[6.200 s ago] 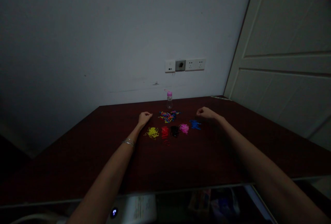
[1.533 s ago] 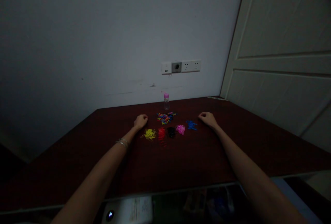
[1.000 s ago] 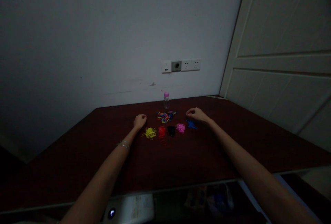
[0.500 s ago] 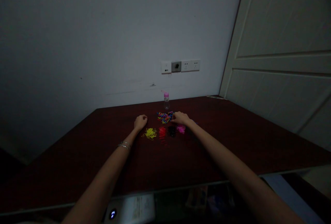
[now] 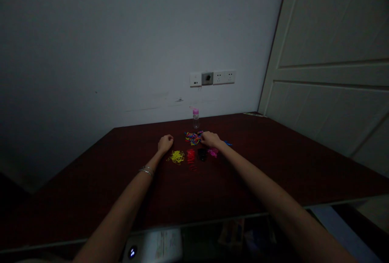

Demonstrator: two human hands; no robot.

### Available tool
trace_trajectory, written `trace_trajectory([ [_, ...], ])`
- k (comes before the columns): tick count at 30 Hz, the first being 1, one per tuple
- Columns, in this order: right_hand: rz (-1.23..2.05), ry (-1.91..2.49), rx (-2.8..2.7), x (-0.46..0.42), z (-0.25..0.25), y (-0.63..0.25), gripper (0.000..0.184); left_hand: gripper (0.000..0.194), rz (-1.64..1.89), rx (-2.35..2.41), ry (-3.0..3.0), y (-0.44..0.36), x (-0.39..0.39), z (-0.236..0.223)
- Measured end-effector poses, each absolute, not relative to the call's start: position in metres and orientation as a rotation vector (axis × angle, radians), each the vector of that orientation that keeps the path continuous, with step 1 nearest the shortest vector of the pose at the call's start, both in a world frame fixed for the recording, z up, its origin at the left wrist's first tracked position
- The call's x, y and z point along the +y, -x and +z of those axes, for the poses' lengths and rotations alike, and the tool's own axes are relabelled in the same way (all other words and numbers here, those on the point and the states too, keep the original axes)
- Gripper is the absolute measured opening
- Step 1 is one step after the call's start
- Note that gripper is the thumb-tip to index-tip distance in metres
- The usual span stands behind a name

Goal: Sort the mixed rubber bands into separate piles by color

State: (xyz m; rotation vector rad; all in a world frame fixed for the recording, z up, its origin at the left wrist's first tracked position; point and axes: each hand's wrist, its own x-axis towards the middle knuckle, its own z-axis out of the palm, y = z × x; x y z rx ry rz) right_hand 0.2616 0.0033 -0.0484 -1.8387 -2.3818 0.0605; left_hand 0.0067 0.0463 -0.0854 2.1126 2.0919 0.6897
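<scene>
Small rubber bands lie sorted on a dark red table [image 5: 231, 182]: a yellow heap [image 5: 176, 157], a red heap [image 5: 191, 156], a black heap [image 5: 201, 154], a pink heap [image 5: 213, 152] and a blue heap [image 5: 227, 143], partly hidden by my right arm. Behind them lies a mixed-colour pile [image 5: 193, 137]. My right hand [image 5: 209, 139] rests at the right edge of that mixed pile with its fingers curled; what they hold is too small to see. My left hand [image 5: 165, 143] sits in a loose fist on the table just above the yellow heap, a bracelet on its wrist.
A small clear bottle with a pink cap [image 5: 195, 118] stands at the table's back edge by the wall. Wall sockets [image 5: 212, 78] are above it. A white door [image 5: 328, 76] is to the right. A white device with a lit dot [image 5: 153, 247] sits below the near edge.
My right hand has moved left from beside the blue heap to the mixed-colour pile, its arm now covering part of the blue heap. My left hand has stayed still.
</scene>
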Motion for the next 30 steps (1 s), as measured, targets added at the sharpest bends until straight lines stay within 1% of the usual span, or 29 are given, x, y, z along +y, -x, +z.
trace_trajectory([
  [6, 0.147, 1.83, -2.261, 0.01, -0.041, -0.292, 0.019, 0.026, 0.681, 2.082, -2.117, -0.007, 0.047, -0.086],
  [9, 0.262, 1.75, -2.214, 0.013, -0.032, -0.319, 0.016, 0.026, 0.673, 2.094, -2.123, -0.008, 0.047, -0.086],
  [16, 0.576, 1.563, -2.274, 0.007, -0.009, -0.379, 0.019, 0.026, 0.677, 2.111, -2.122, -0.009, 0.045, -0.085],
  [19, 0.617, 1.569, -2.288, 0.003, -0.004, -0.395, 0.019, 0.026, 0.672, 2.113, -2.123, -0.009, 0.045, -0.085],
  [24, 0.694, 1.542, -2.316, 0.0, -0.003, -0.406, 0.017, 0.025, 0.675, 2.093, -2.131, -0.009, 0.044, -0.086],
  [30, 0.817, 1.549, -2.331, 0.001, -0.014, -0.4, 0.016, 0.025, 0.69, 2.088, -2.13, -0.008, 0.045, -0.087],
])
